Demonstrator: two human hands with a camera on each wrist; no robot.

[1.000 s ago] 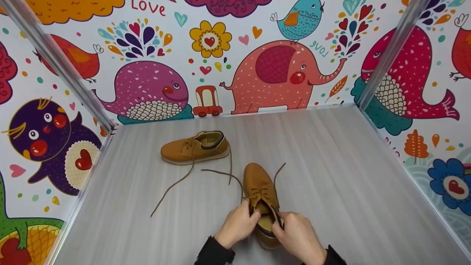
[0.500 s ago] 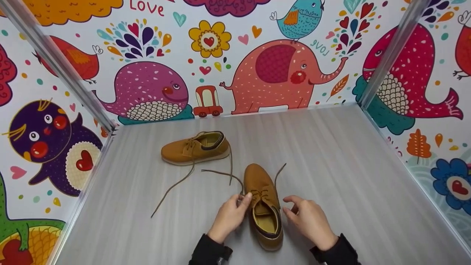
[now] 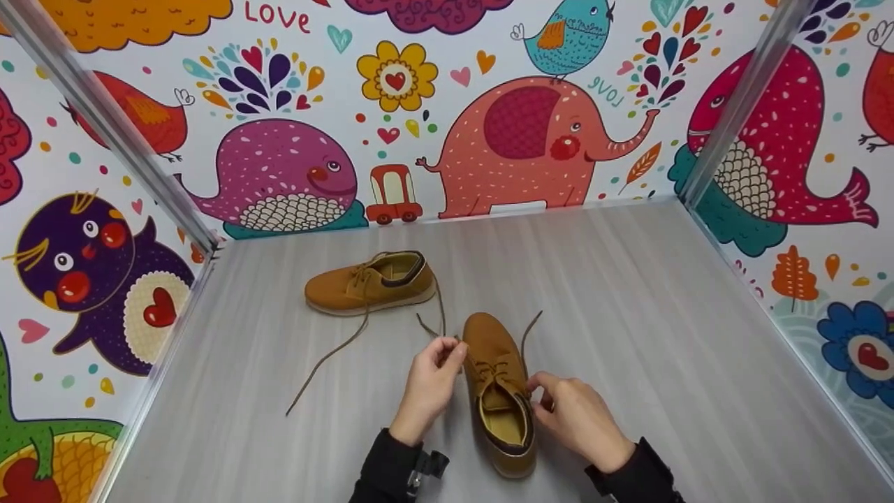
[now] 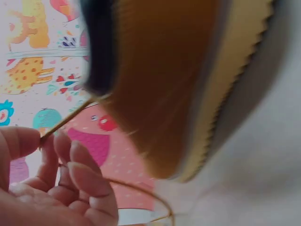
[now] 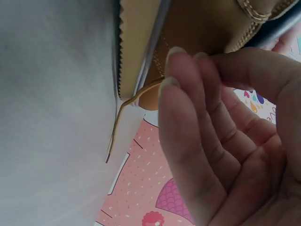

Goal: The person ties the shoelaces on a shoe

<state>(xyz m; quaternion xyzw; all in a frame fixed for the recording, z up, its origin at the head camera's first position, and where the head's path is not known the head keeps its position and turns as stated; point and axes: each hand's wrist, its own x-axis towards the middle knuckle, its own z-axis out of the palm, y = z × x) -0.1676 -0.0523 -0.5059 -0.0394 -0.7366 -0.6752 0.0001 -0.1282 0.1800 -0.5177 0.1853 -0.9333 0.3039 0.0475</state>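
Note:
A tan lace-up shoe (image 3: 487, 335) stands on the floor between both hands, toe pointing away. Thumb and forefinger of my left hand (image 3: 424, 384) pinch its left shoelace (image 4: 70, 117). In the left wrist view this lace runs taut from the shoe to the pinch, its loose end curving below. My right hand (image 3: 578, 418) is at the shoe's right side, fingers bent. There the right shoelace (image 5: 121, 110) passes behind the fingertips, its tip trailing forward on the floor; I cannot tell whether the fingers grip it.
A matching tan shoe (image 3: 339, 288) lies farther back on the left, toe to the left, its laces (image 3: 328, 353) spread loose on the grey floor (image 3: 649, 335). Walls with printed animals (image 3: 517, 140) enclose the back and both sides.
Both hands have left the shoe's opening. My left hand has moved forward, taken the left lace and drawn its end inward. My right hand moved away, then back to the shoe's right side.

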